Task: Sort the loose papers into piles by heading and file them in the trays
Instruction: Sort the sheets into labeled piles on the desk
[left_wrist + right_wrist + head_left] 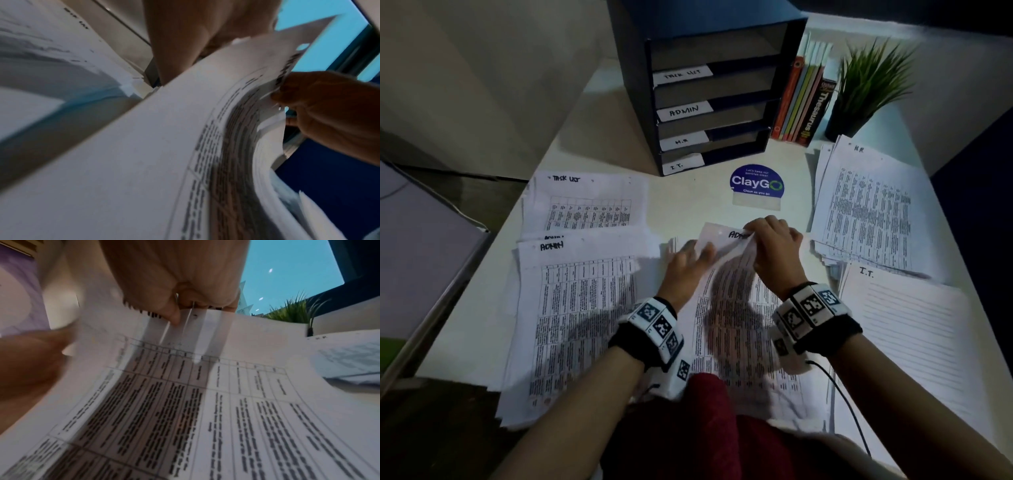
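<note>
White desk (698, 209) carries one dark blue file unit (709, 89) at the back with four labelled trays, reading TASK LIST, ADMIN, H.R and I.T., and one unlabelled slot above them. Four sorted piles lie around the person: task list pile (585, 202) at back left, admin pile (578, 308) at front left, H.R pile (866, 212) at back right, I.T. pile (904, 329) at front right. One unsorted stack (736, 342) sits in the middle. Its top sheet (726, 240), headed ADMIN, is lifted at the far end. The right hand (774, 243) pinches that sheet's top edge; the left hand (685, 263) lies flat with fingers spread on the sheet's left part.

Only the head view shows the labels, one round ClayGo sign (756, 185), a row of books (803, 99) and one potted plant (866, 82). The left wrist view alone shows several sheets fanned apart under the curved top sheet (144, 146). The right wrist view alone shows a ring on the pinching hand (174, 288) and the sheet's printed table close up.
</note>
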